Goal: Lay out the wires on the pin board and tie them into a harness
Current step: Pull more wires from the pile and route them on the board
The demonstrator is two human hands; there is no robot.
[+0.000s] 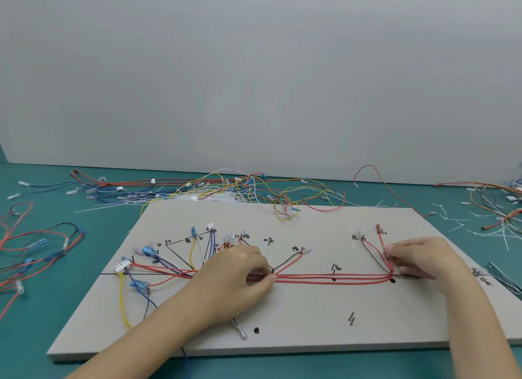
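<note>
A grey pin board (296, 327) with handwritten labels lies on the green table. A bundle of red wires (333, 279) runs left to right along its middle line. Yellow, white, blue and purple branches with blue and white connectors (122, 265) fan out on the board's left part. My left hand (237, 279) pinches the red bundle near the board's middle, thumb and forefinger closed on it. My right hand (418, 257) rests on the board's right part, fingertips holding the red wires where they bend upward towards a red terminal (378, 226).
Loose wires (226, 189) in many colours lie piled behind the board. More wires (31, 243) lie to the left, and white cable ties (485, 226) are scattered at the right. Two metal pins (351, 318) stand near the board's front. A metal tool (505, 277) lies at the right edge.
</note>
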